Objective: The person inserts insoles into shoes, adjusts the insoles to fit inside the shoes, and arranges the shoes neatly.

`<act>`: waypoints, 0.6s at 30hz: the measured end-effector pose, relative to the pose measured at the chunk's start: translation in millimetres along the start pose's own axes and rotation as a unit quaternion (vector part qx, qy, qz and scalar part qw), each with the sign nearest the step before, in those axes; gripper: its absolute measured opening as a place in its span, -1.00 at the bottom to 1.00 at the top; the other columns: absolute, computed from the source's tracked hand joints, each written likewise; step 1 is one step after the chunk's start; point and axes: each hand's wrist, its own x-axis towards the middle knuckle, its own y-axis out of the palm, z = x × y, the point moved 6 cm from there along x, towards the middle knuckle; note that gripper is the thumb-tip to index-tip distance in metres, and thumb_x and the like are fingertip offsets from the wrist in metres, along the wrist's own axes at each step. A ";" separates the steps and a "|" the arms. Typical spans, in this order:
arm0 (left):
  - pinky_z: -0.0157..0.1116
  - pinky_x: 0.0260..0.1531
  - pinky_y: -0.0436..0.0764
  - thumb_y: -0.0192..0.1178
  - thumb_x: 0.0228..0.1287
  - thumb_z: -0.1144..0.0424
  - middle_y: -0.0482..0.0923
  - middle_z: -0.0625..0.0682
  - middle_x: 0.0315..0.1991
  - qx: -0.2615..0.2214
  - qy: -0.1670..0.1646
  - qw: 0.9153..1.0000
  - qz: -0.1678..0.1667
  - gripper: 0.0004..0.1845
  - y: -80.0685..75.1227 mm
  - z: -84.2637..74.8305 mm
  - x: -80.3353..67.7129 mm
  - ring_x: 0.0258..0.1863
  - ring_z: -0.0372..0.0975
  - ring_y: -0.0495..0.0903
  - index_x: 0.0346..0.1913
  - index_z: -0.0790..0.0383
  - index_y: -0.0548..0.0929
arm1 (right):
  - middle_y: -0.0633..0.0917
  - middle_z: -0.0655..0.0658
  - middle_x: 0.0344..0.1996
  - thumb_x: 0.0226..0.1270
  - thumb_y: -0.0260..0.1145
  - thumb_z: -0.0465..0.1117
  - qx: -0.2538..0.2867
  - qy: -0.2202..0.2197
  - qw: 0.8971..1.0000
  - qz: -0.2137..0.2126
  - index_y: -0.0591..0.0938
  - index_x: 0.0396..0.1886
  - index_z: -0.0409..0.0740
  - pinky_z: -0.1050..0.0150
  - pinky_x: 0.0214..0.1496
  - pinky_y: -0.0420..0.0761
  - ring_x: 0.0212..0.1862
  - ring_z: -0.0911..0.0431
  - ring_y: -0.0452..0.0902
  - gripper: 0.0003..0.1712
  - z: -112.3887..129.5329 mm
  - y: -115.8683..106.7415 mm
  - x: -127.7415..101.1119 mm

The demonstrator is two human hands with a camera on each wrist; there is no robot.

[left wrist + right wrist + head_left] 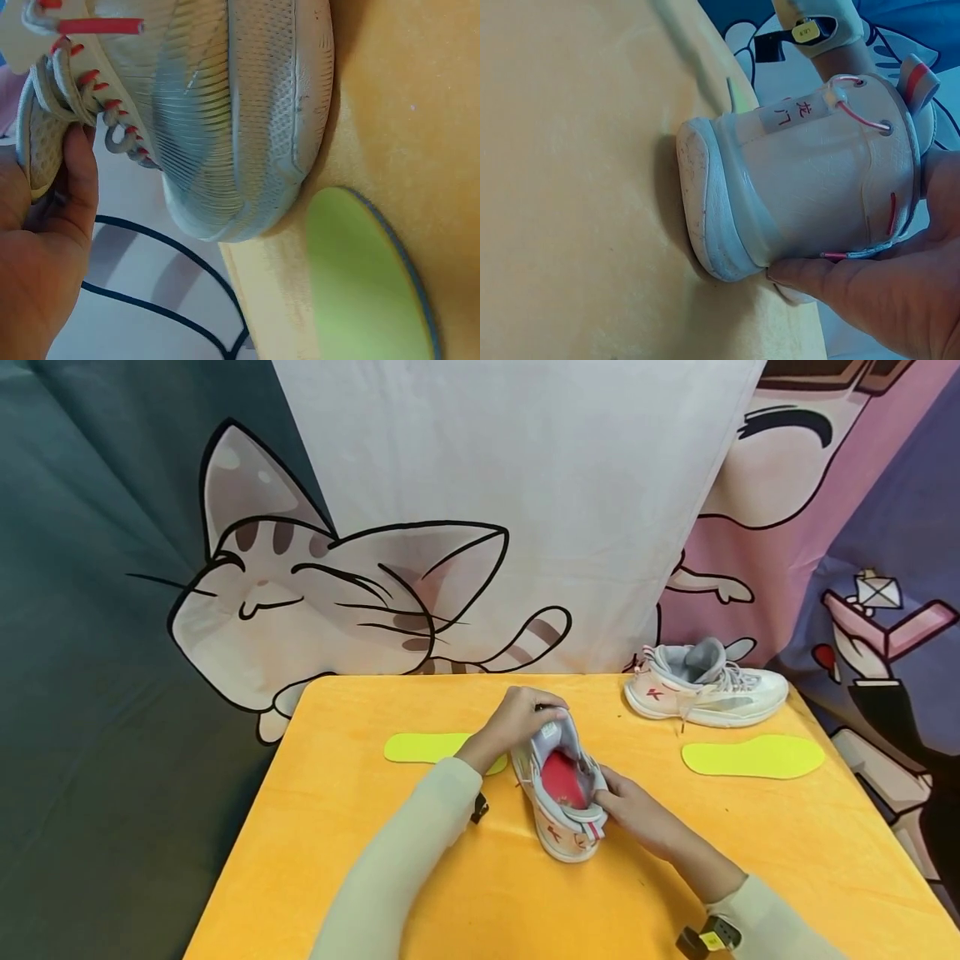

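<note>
A white sneaker (pixel 552 833) stands in the middle of the table, heel toward me, with a red footbed (pixel 562 779) showing inside it. My left hand (pixel 521 718) pinches the shoe's tongue (pixel 46 146) and pulls it up from the laces. At the collar near the heel, my right hand (pixel 637 814) grips the side of the shoe. A digit of that hand (pixel 877 289) lies along the outer side in the right wrist view. Beside the shoe is a yellow-green insole (pixel 423 747), partly hidden under my left forearm.
The other white sneaker (pixel 708 689) stands at the table's back right corner. In front of it lies a second yellow-green insole (pixel 753 756). The yellow tabletop (pixel 480 893) meets a printed cartoon curtain (pixel 600 485) along its back edge.
</note>
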 end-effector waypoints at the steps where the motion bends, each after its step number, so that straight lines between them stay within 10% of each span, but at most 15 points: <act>1: -0.45 0.00 0.67 0.35 0.40 0.11 0.82 -0.08 -0.11 -0.002 -0.004 1.000 -0.002 -0.78 0.0 1.3 0.6 -0.05 -0.31 0.75 -0.05 0.11 0.86 | 0.47 -0.42 0.27 0.56 -0.03 -0.26 0.003 0.001 1.000 -0.002 0.10 0.60 -0.40 0.37 0.01 0.56 0.16 -0.11 0.46 -0.30 -0.2 0.2 -0.3; 18: -0.43 -0.05 0.69 0.39 0.35 0.20 0.83 -0.02 -0.11 -0.025 -0.057 0.998 -0.005 -0.85 2.5 22.4 11.8 -0.05 -0.26 0.77 -0.11 0.12 0.88 | 0.34 -0.43 0.42 0.47 0.04 -0.31 -0.002 0.005 1.000 -0.012 0.04 0.62 -0.40 0.31 0.16 0.50 0.29 -0.19 0.34 -0.21 1.3 4.5 -4.3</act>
